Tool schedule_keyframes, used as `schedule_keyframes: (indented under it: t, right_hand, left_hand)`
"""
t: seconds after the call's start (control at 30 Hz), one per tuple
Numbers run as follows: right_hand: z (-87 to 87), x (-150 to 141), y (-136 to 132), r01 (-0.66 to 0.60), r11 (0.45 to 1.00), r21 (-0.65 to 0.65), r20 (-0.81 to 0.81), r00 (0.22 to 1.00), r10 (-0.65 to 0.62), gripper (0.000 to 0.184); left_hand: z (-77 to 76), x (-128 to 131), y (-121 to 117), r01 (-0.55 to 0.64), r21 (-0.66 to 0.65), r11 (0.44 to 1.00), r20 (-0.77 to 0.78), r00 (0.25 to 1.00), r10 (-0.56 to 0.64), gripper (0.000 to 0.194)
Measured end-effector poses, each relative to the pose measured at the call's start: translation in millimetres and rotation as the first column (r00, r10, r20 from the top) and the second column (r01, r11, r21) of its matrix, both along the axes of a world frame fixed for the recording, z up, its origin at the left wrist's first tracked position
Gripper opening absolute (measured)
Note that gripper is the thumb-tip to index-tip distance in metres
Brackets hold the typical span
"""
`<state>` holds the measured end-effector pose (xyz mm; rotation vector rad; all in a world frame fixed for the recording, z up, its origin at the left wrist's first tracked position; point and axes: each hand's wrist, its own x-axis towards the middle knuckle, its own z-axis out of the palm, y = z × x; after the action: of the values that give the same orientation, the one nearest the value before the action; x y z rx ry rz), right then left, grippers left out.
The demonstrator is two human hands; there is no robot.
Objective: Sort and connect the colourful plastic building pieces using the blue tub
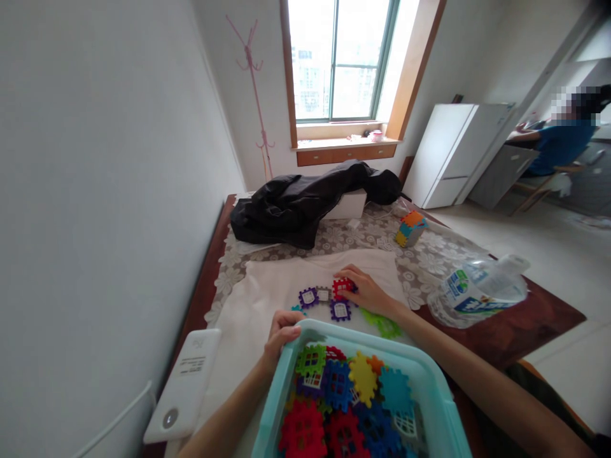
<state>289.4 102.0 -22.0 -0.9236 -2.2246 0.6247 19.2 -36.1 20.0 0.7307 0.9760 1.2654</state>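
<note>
My left hand grips the far left rim of a light-blue tub filled with several coloured interlocking window tiles. My right hand reaches onto the white cloth, its fingers closed around a red tile. Beside it lie two purple tiles, a grey tile and, under my wrist, a green tile. A small cube built from coloured tiles stands further back on the lace tablecloth.
A black jacket lies across the far end of the table over a white box. A clear water bottle lies at the right. A white power bank rests near the left edge by the wall. Another person sits at far right.
</note>
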Motion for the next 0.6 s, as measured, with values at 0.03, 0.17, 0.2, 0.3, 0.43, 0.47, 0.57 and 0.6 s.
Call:
schedule_keyframes:
  t: [0.03,0.17,0.2,0.3,0.43,0.47,0.57,0.6]
  right_hand:
    - [1.0,1,3,0.017,1.000,-0.012,-0.057,0.998,-0.017,0.028]
    - [13.2,8,11,0.121,0.989,-0.087,-0.252,0.958,-0.139,0.016]
    - [17.9,11,11,0.152,0.983,-0.106,-0.302,0.937,-0.177,0.015]
    - [31.9,24,3,0.206,0.963,-0.175,-0.431,0.863,-0.264,0.019]
    - [37.5,45,-19,0.189,0.931,-0.314,-0.429,0.846,-0.316,0.027]
    - [35.0,49,-27,0.181,0.928,-0.325,-0.388,0.870,-0.305,0.028]
    - [19.6,56,-50,0.192,0.957,-0.216,-0.175,0.957,-0.231,0.024]
    - [12.6,58,-58,0.207,0.968,-0.145,-0.092,0.971,-0.221,0.024]
  left_hand:
    - [-0.3,0,0,0.003,0.003,1.000,-0.003,1.000,-0.003,0.030]
    - [-2.7,0,1,0.006,-0.004,1.000,-0.004,1.000,-0.006,0.031]
    - [-3.6,0,1,-0.002,-0.006,1.000,-0.003,1.000,0.002,0.031]
    - [-6.4,-1,1,-0.022,-0.007,1.000,-0.008,1.000,0.022,0.032]
    - [-9.0,-4,5,0.001,-0.007,1.000,-0.041,0.999,-0.002,0.034]
    - [-9.0,-4,5,0.002,-0.008,1.000,-0.051,0.999,-0.002,0.035]
    - [-6.7,-4,7,-0.010,-0.012,1.000,-0.072,0.997,0.009,0.034]
    - [-5.5,-4,7,-0.008,-0.009,1.000,-0.078,0.997,0.008,0.034]
